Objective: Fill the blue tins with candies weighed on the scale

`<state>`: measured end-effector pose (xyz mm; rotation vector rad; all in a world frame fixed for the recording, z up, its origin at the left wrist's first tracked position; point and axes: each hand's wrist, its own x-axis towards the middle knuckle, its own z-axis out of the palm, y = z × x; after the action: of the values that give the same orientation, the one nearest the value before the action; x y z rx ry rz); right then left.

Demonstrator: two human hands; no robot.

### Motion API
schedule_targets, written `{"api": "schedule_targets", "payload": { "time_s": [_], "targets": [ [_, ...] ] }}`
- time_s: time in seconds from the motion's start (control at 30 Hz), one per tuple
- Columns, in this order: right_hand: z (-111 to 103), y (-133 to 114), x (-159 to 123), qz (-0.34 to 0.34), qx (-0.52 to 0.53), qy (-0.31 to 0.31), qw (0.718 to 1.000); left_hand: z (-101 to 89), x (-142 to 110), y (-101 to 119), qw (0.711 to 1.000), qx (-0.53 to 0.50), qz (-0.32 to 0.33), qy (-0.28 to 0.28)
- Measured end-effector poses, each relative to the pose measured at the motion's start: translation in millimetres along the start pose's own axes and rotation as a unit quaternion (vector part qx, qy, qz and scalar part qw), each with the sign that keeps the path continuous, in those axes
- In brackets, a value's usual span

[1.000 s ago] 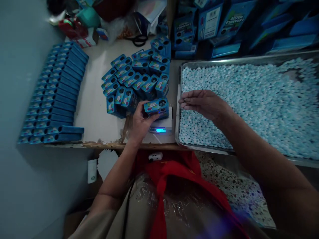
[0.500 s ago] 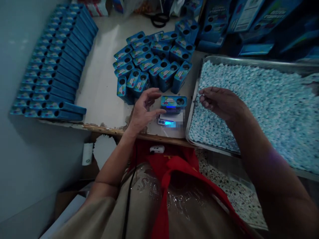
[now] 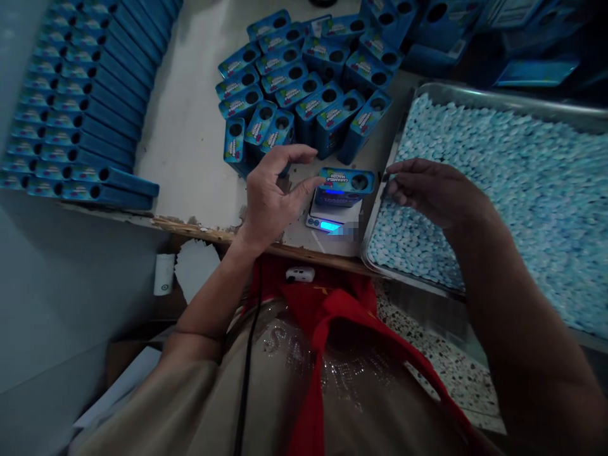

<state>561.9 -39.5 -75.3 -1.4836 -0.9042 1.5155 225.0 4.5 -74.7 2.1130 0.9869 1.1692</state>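
A small blue candy box (image 3: 346,180) stands on a small digital scale (image 3: 313,222) with a lit display; its printed end faces up, and pale pieces show in its round hole. At the box's left, my left hand (image 3: 273,193) is open, thumb and forefinger apart in a C shape, the thumb tip close to the box's edge. My right hand (image 3: 441,193) hovers over the left edge of a metal tray (image 3: 394,147), fingertips pinched together near the box. Whatever lies in that pinch is hidden. Pale blue candies (image 3: 513,190) fill the tray.
Several similar boxes (image 3: 304,95) with round holes stand clustered behind the scale. Neat rows of blue boxes (image 3: 80,120) stand at the left. More blue packages (image 3: 441,31) lie in shadow at the back right. The table's worn wooden edge (image 3: 204,229) runs in front of me.
The view has shifted, so the table's things sit higher in the picture. My right hand's pinched fingertips are slightly nearer the box on the scale. My left hand stays open beside it.
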Motion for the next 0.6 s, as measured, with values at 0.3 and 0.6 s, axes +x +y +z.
{"api": "schedule_targets", "payload": {
  "time_s": [0.3, 0.6],
  "targets": [
    [-14.9, -14.7, -7.7, -0.039, -0.083, 0.021, 0.996, 0.4, 15.9, 33.7, 0.989, 0.096, 0.113, 0.017],
    [11.0, -20.9, -17.0, -0.104, -0.096, 0.025, 0.99, 19.4, 14.3, 9.6, 0.984, 0.134, 0.058, -0.1]
  ]
}}
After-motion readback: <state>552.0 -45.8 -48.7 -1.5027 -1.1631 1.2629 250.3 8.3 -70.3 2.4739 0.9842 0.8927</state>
